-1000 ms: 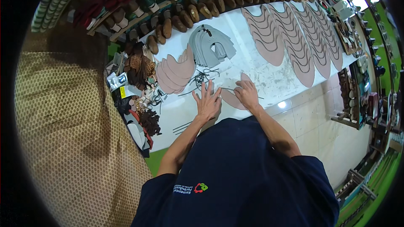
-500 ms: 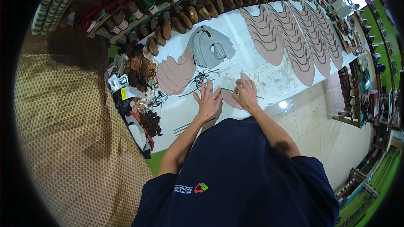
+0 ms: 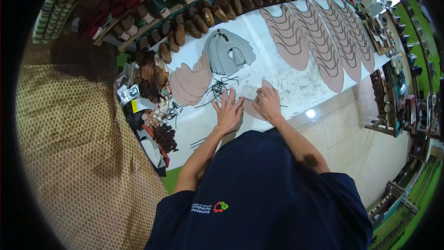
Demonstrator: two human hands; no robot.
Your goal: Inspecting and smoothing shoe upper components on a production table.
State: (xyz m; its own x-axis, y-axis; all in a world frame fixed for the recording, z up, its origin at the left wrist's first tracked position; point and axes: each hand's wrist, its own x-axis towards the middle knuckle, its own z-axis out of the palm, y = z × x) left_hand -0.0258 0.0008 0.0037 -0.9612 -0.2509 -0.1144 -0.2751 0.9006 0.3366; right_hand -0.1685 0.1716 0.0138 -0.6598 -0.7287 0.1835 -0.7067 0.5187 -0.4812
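Right hand [image 3: 269, 105] has crept a bit closer to the left hand [image 3: 228, 115] since earlier. Left one's fingers are spread apart; right one's are bunched over the dark strip [image 3: 249, 99] across the pink piece [image 3: 252, 110] on the table [image 3: 185, 127], can't tell if it's pinched.

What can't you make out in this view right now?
All in the head view:
Middle of the pink piece: hidden by the right hand.
Whether that hand pinches the strip: its own back hides this.
Number of pieces in the black tangle: too small, overlapping.
Upper ends of the striped rolls: cut off by the top edge.
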